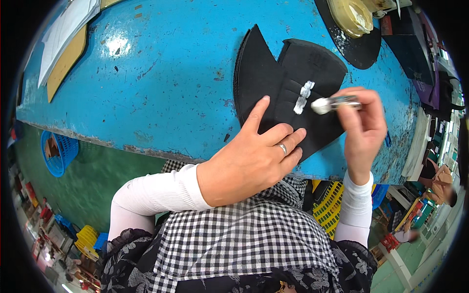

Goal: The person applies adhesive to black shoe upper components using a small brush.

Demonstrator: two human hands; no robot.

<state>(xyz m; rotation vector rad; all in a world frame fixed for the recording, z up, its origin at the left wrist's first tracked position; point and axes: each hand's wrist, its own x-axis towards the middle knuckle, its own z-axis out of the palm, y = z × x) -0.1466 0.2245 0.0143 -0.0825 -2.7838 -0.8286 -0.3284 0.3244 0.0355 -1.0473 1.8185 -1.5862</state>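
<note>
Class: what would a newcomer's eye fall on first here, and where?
First, the bright blue table across the upper picture. On it, right of centre, lie black pieces with white smears; the left hand rests on them, while the right hand holds a white-tipped tool beside the smears.

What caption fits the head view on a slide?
Left hand on black pieces atop a blue table; right hand holding a white-tipped tool near white smears.

Free tabletop (171, 88) left of black pieces (261, 73)
</note>
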